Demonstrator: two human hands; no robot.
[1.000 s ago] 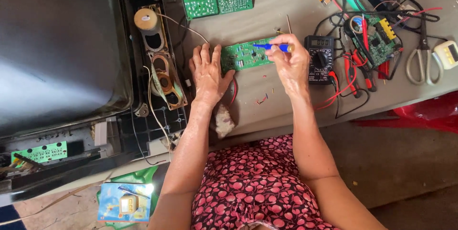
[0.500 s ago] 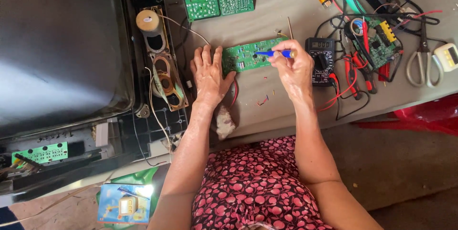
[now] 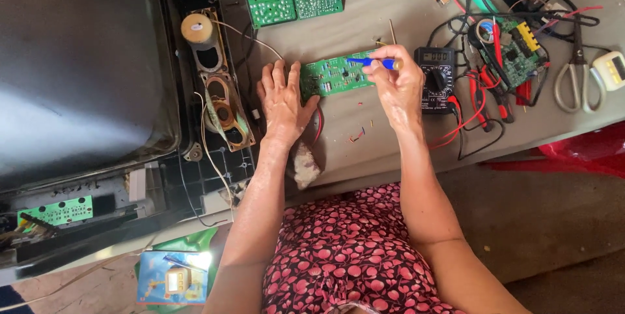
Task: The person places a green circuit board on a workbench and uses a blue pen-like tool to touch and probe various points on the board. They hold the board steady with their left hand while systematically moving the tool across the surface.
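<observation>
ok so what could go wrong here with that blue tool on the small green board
1. The left hand only presses one end of the small green circuit board, so it might pivot or slide under the tool.
2. The thin blue-handled tool in the right hand could slip across the components.
3. Red and black leads from the black multimeter lie beside that wrist and may snag.

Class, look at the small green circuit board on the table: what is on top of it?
The left hand rests on the small green circuit board; the right hand holds a blue tool over it. Beneath the hand is hidden.
</observation>
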